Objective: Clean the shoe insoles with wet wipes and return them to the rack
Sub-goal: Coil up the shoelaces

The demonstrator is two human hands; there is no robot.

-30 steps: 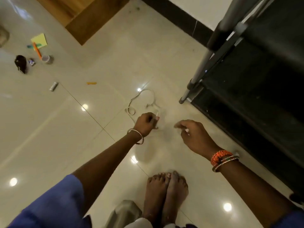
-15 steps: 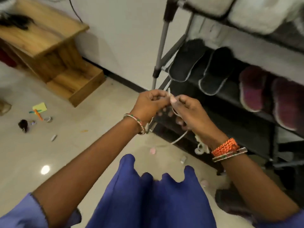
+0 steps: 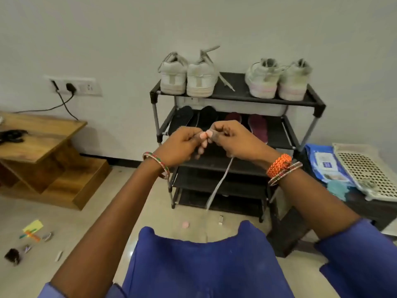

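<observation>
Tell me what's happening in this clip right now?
A person stands facing a shoe rack, both hands raised together. The left hand and right hand pinch the top end of a white shoelace that hangs toward the floor. Two dark insoles and two maroon ones lie on the second shelf. A wet wipes pack sits untouched at right.

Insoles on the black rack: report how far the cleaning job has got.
Looks done: two black insoles and two maroon insoles lie on the black rack. In hand: left hand and right hand pinch a grey shoelace. Left: whether any were wiped cannot be told; the blue wet-wipes pack lies aside.
</observation>
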